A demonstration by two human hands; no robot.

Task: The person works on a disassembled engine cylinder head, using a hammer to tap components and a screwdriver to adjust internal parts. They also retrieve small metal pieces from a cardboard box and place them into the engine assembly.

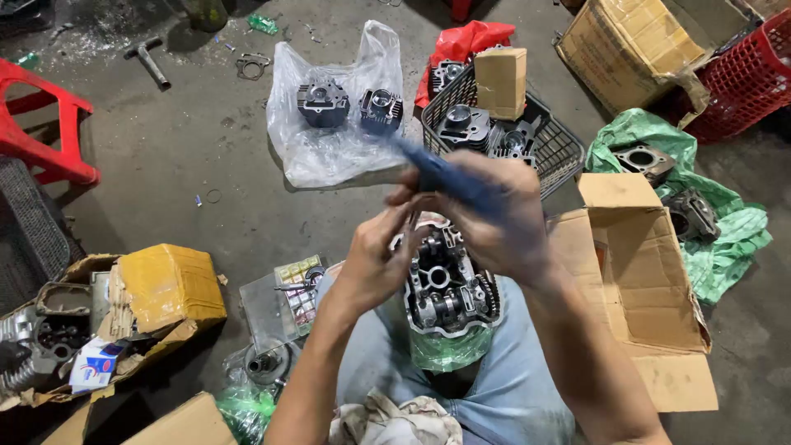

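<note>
Above the cylinder head point(445, 284) on the lap, right hand point(494, 218) clamps a blue tool point(437, 175) slanting up-left; left hand point(375, 264) pinches beside it.

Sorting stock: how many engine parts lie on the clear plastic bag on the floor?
2. One dark engine part on the left of the clear bag, another right beside it. None seems hidden under the bag.
</note>
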